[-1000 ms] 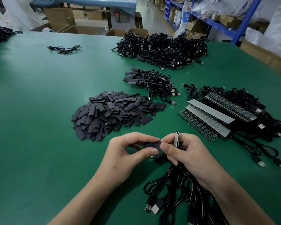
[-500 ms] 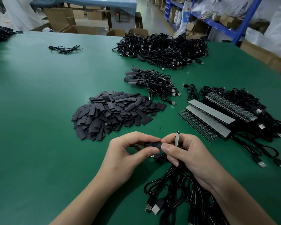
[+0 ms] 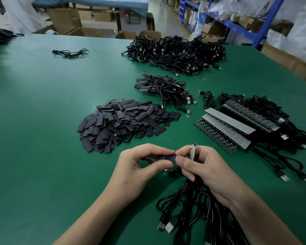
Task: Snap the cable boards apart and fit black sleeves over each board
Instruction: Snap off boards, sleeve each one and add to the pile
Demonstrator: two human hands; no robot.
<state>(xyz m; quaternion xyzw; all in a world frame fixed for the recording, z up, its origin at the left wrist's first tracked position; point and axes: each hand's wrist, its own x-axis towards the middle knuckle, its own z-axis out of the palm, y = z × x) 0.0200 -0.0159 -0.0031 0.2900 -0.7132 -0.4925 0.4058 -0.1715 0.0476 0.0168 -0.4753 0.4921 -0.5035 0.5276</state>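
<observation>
My left hand (image 3: 140, 167) pinches a black sleeve (image 3: 167, 158) between thumb and forefinger, low in the middle of the head view. My right hand (image 3: 201, 167) touches the sleeve's other end with its thumb and grips a bunch of cable boards (image 3: 193, 151), one sticking up white and edge-on. Their black cables (image 3: 193, 206) hang down toward me with USB plugs at the ends. A heap of loose black sleeves (image 3: 124, 122) lies just beyond my hands. Unsnapped board strips (image 3: 226, 128) with cables lie to the right.
On the green table (image 3: 42, 121), a small bundle of sleeved cables (image 3: 164, 89) lies behind the sleeve heap and a big cable pile (image 3: 177, 52) farther back. A stray cable (image 3: 71, 53) lies far left. Cardboard boxes and blue shelving stand beyond the table.
Both hands stay in place; the sleeve has shifted only slightly between my fingertips.
</observation>
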